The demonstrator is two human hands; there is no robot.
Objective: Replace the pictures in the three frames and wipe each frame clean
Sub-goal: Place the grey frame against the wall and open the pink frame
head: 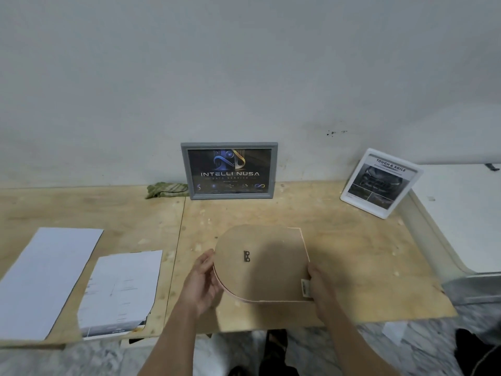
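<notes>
Plywood table (352, 267) against white wall (244, 63)

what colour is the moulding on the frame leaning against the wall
Grey, on the rectangular frame with the dark poster; the head view shows it.

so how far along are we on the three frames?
Looks early to midway. The grey frame and white frame stand upright with pictures in, though whether those are the new ones I can't tell. In hand: the third frame lies face down, left hand and right hand at its edges. Two sheets lie at left; the cloth sits unused by the wall.
</notes>
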